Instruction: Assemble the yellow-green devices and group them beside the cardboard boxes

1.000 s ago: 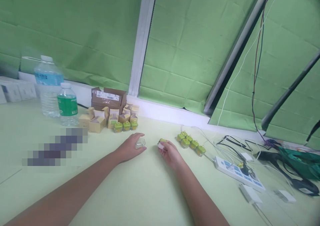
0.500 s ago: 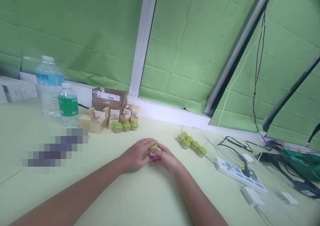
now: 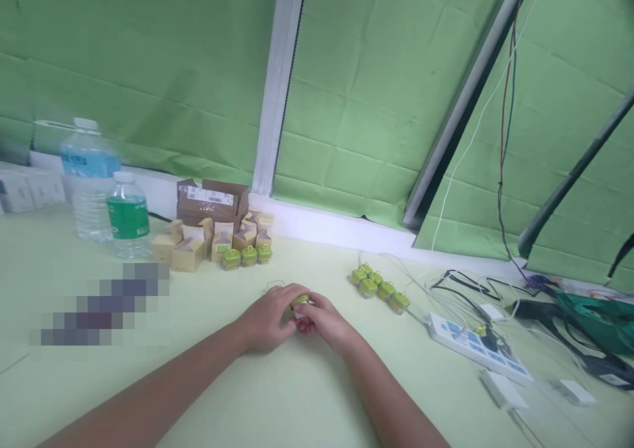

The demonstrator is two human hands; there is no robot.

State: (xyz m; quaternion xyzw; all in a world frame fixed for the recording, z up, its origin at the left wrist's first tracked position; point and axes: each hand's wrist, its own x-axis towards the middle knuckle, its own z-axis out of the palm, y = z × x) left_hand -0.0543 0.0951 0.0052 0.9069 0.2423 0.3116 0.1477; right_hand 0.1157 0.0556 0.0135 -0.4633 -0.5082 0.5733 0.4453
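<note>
Between my hands, above the middle of the table (image 3: 297, 395), is a small green-lidded container (image 3: 299, 299), mostly covered by the fingers. My left hand (image 3: 267, 319) curls round its left side. From the right, my right hand (image 3: 327, 322) grips it with the thumb across its near side. Just behind the left hand a thin wire-like loop (image 3: 275, 284) shows. Three similar green-lidded containers (image 3: 248, 256) with loop handles stand in a row beyond the left hand. Several more green containers (image 3: 368, 287) form a cluster to the right of the hands.
Small open cardboard boxes (image 3: 188, 255) and a larger brown carton (image 3: 212, 202) stand at the back left. Beside them are a large water bottle (image 3: 89, 184) and a green-labelled bottle (image 3: 129, 220). A power strip (image 3: 478, 347), an adapter (image 3: 504, 390) and tangled cables lie on the right.
Both hands stay closed on the small container, which has tilted slightly between the fingers. The view has shifted a little, so the bottles and boxes appear lower and farther left.
</note>
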